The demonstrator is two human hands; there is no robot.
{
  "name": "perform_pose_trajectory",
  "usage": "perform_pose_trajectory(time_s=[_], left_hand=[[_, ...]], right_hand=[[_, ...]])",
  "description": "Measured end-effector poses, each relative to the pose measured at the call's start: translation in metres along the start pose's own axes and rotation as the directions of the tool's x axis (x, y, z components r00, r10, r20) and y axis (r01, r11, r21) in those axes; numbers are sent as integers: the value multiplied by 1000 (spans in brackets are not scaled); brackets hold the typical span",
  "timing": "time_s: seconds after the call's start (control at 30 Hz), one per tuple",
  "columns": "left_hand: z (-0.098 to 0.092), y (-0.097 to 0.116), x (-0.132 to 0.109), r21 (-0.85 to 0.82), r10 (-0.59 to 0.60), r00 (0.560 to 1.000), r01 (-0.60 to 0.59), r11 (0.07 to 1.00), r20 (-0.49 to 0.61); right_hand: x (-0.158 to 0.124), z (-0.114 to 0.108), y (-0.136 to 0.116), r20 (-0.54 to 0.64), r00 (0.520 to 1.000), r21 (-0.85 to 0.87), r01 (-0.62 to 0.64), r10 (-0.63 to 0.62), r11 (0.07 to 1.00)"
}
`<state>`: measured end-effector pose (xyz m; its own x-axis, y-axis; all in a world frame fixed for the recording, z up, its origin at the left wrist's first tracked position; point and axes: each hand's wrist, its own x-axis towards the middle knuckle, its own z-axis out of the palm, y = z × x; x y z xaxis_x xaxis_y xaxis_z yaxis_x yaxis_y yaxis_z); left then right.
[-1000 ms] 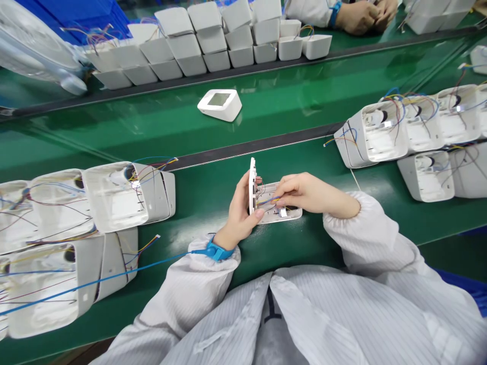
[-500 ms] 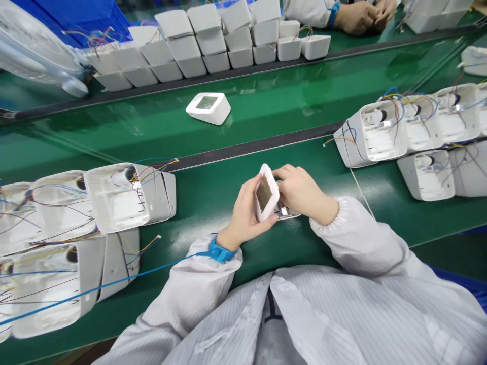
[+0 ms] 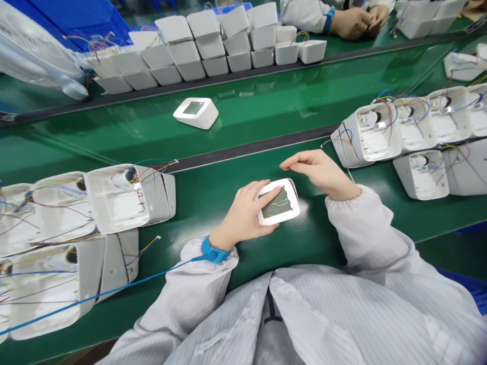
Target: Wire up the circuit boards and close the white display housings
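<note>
A small white device with a grey screen lies face up on the green bench in front of me. My left hand grips its left side, thumb under the near edge and fingers on top. My right hand hovers just beyond it, open, fingers stretched to the left and holding nothing. A blue wrist strap with a blue cord sits on my left wrist.
Open white housings with coloured wires lie in groups at the left and right. One finished device rides the conveyor belt. White housings are stacked beyond it. Another person's hands work at the far side.
The front cover, held upright earlier, has been swung down onto the base and the device now lies flat. My right hand let go and lifted away. The device on the belt drifted left.
</note>
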<state>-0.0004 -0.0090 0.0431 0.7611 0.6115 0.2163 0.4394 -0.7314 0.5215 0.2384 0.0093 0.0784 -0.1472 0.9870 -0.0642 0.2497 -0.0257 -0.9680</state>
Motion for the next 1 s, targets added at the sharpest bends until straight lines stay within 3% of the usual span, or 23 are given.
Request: perform_pose_trajectory(time_s=[0.07, 0.23, 0.43, 0.57, 0.67, 0.8, 0.9, 1.0], left_hand=[[-2, -1, 0, 27, -24, 999, 23, 999, 37], [4, -5, -4, 37, -68, 998, 68, 997, 4], [16, 5, -2, 57, -133, 990, 135, 989, -44], [19, 9, -1, 48, -161, 984, 165, 985, -77], [23, 9, -4, 55, -146, 969, 159, 986, -199], [24, 9, -6, 89, -53, 952, 83, 993, -303], [15, 5, -5, -69, -54, 928, 31, 997, -368], [5, -3, -6, -348, -229, 899, 94, 933, -373]], right_hand=[[-1, 14, 1, -85, 996, 87, -17, 24, 996], [-1, 53, 11, 7, 1000, 77, -27, 27, 997], [0, 52, 15, -34, 999, 186, 1, 6, 983], [-3, 54, 14, -97, 994, 3, 54, -53, 999], [-8, 56, 13, -195, 970, -214, 100, -143, 972], [-13, 52, 13, -192, 977, -312, 31, -95, 950], [-14, 47, 14, -173, 970, -295, 114, -170, 949], [-14, 46, 17, -136, 901, -312, 355, -412, 881]])
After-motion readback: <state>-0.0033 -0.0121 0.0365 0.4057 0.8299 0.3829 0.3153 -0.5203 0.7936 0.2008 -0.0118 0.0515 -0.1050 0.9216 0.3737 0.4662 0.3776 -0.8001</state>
